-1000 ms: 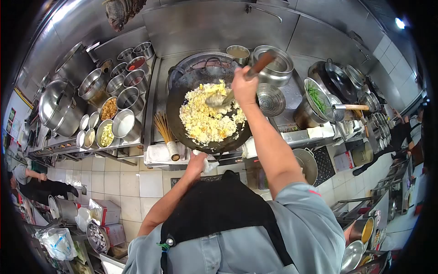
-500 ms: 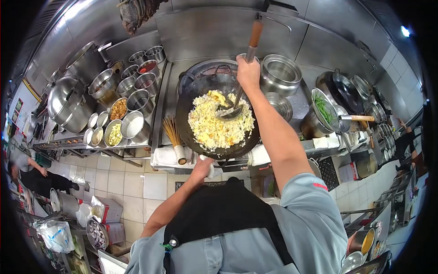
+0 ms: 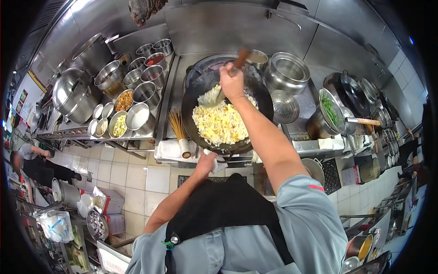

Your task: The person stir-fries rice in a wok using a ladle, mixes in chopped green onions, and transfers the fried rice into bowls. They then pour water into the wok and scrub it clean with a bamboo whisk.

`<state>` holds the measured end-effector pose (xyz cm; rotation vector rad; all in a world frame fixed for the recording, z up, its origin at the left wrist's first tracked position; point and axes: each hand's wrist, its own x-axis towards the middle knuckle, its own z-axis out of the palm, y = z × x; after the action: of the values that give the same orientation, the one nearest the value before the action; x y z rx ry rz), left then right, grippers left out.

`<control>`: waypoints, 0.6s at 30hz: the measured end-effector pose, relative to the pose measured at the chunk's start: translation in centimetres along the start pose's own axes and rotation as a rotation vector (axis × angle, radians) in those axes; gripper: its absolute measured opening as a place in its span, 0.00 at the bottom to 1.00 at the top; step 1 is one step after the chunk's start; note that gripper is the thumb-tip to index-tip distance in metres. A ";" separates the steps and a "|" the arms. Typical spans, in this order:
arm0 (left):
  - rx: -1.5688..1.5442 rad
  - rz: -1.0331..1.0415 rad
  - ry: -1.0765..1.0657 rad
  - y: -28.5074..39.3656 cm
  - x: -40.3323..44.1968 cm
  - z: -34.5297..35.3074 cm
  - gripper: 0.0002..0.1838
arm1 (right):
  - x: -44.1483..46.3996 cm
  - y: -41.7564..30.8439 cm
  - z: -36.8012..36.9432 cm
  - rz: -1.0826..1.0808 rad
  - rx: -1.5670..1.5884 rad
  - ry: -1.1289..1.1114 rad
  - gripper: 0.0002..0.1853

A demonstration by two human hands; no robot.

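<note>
Fried rice with yellow egg (image 3: 219, 124) lies in a large dark wok (image 3: 265, 101) on the stove. Over the wok, my right hand (image 3: 232, 82) is wrapped round the ladle (image 3: 241, 58) by its handle, near the wooden end. The ladle's bowl is smeared by motion at the left part of the rice. At the wok's near edge, my left hand (image 3: 207, 163) is closed on a white cloth (image 3: 219, 166); the cloth partly hides the wok's near handle. A bamboo brush (image 3: 179, 130) rests just left of the wok.
Metal containers of ingredients (image 3: 138, 117) crowd the left counter. Right of the wok are a perforated strainer (image 3: 285, 107), a steel pot (image 3: 287, 73) and a container of green vegetables (image 3: 328, 112). Another person (image 3: 41, 166) stands at the far left. A dried fish (image 3: 145, 10) hangs above.
My right hand has moved left with the ladle, whose bowl has swept from the right to the left part of the rice. My left hand still holds the cloth at the rim.
</note>
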<state>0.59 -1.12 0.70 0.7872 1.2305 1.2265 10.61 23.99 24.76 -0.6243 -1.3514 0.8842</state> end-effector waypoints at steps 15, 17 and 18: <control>-0.114 -0.098 0.131 1.1 -1.1 2.4 0.24 | -8.9 -9.3 -1.4 0.011 -0.159 -0.255 0.07; -0.082 -0.100 0.196 2.4 -1.5 3.2 0.23 | -11.9 -12.1 -1.1 -0.140 -0.084 -0.283 0.11; -0.044 -0.106 0.231 2.6 -1.7 3.3 0.22 | -13.7 -12.5 -1.2 -0.255 -0.085 -0.300 0.13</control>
<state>3.25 -1.69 4.32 0.5517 1.4092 1.2786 14.19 5.93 27.21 -0.3806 -1.7041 0.7344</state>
